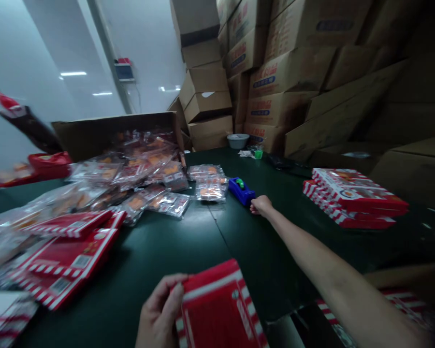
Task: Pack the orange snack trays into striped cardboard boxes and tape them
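Currently, two hands stand well apart over a dark green table (148,266).
The left hand (162,307) pinches a red-and-white box (217,309) by its upper left corner, close in front of the person; the right hand (261,206) curls at the near end of a blue tape dispenser (242,192), its grip impossible to tell. Clear packets (210,187) lie just left of the dispenser.

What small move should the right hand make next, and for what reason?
Probably the right hand should draw a strip from the green roll: that hand is at the near end of the blue dispenser, while the left hand holds the red package.
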Motion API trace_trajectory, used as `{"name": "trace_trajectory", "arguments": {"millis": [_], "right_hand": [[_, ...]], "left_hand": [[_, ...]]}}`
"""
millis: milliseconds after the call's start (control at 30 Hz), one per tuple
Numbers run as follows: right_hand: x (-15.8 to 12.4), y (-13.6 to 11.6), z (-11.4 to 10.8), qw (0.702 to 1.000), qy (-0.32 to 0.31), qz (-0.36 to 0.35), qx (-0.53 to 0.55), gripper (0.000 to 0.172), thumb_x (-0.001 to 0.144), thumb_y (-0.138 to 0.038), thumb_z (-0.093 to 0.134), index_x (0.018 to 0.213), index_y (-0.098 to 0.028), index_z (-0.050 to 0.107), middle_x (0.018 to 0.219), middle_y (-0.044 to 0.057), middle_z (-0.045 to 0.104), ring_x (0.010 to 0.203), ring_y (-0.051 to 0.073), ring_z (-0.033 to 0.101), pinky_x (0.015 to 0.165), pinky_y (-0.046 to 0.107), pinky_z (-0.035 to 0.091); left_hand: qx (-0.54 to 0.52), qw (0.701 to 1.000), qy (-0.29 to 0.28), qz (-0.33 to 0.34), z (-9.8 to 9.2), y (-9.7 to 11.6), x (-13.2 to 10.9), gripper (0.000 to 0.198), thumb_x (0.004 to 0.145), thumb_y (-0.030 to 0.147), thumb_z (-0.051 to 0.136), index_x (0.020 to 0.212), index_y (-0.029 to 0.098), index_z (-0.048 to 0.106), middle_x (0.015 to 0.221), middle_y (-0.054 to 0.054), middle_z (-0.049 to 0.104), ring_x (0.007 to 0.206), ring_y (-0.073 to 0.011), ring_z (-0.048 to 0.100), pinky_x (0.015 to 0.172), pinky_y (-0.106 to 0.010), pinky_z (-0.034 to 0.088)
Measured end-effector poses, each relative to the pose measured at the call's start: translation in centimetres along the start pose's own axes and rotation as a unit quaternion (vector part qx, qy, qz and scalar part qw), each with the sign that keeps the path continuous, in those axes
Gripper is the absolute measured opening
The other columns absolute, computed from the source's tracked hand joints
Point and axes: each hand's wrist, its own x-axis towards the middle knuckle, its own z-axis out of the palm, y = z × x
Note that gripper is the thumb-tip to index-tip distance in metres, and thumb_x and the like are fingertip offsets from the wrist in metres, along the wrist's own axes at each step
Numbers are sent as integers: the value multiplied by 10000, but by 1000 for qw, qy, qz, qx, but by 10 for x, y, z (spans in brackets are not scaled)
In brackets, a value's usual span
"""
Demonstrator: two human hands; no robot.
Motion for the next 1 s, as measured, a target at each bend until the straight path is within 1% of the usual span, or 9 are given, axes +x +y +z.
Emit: {"name": "trace_trajectory", "arguments": {"millis": [100, 167, 233, 300, 400, 467, 600, 800, 1000], "right_hand": [[-43, -18, -9, 998, -44, -42, 31, 224, 944, -335, 579, 1025, -130, 618, 904, 28, 647, 699, 118, 617, 620, 273, 536], [-88, -21, -25, 991, -82, -81, 67, 206, 933, -328, 579, 832, -150, 607, 649, -41, 563, 517, 77, 520, 508, 215, 459], [-145, -14, -45, 978, -133, -117, 108, 258, 877, -341, 627, 675, -195, 563, 472, -74, 432, 426, 75, 448, 457, 208, 399], [-202, 2, -60, 940, -260, -153, 158, 265, 775, -407, 722, 654, -215, 586, 408, -74, 416, 378, 85, 420, 421, 228, 362], [-258, 31, -60, 891, -405, -96, 180, 340, 746, -480, 746, 628, -196, 599, 369, -63, 443, 327, 71, 395, 382, 213, 294], [-267, 48, -52, 887, -421, -41, 186, 377, 728, -494, 761, 613, -180, 586, 365, -65, 456, 316, 63, 402, 370, 196, 283], [-252, 67, -44, 890, -415, 5, 190, 415, 686, -515, 784, 605, -172, 566, 358, -80, 458, 305, 51, 393, 348, 179, 298], [-245, 72, -41, 895, -412, 13, 172, 430, 671, -541, 768, 617, -153, 591, 415, -42, 542, 332, 58, 436, 352, 181, 364], [-245, 76, -22, 906, -386, -15, 176, 443, 703, -577, 715, 657, -153, 596, 511, -10, 620, 369, 66, 502, 374, 176, 397]], "left_hand": [[23, 978, 6, 208, 3, 28, -7, 245, 808, 396, 703, 946, 197, 739, 976, -58, 761, 858, -193, 707, 764, -254, 568], [112, 924, 1, 366, 7, 32, -13, 173, 860, 245, 652, 1016, 219, 723, 1081, -59, 746, 981, -189, 698, 860, -256, 557], [197, 855, -22, 479, 11, 26, -17, 273, 858, 113, 622, 1099, 225, 685, 1160, -70, 721, 1064, -189, 680, 918, -271, 550], [246, 806, -49, 537, 16, 15, -23, 375, 842, 31, 606, 1170, 210, 640, 1206, -91, 696, 1099, -189, 669, 949, -281, 547], [271, 768, -79, 575, 23, 1, -32, 409, 823, -23, 597, 1181, 174, 618, 1216, -121, 678, 1137, -201, 652, 988, -301, 536], [271, 752, -91, 593, 26, -4, -37, 406, 816, -39, 591, 1168, 160, 619, 1206, -129, 677, 1155, -207, 642, 1003, -314, 531], [278, 733, -103, 612, 26, -10, -45, 418, 816, -43, 580, 1185, 151, 608, 1212, -133, 670, 1187, -205, 619, 1051, -345, 497], [295, 738, -116, 596, 23, -13, -45, 400, 829, -29, 578, 1187, 149, 602, 1213, -145, 670, 1185, -201, 620, 1025, -325, 516], [294, 755, -98, 578, 20, -10, -35, 390, 833, 1, 594, 1176, 184, 623, 1170, -118, 706, 1140, -208, 654, 1006, -326, 528]]}}
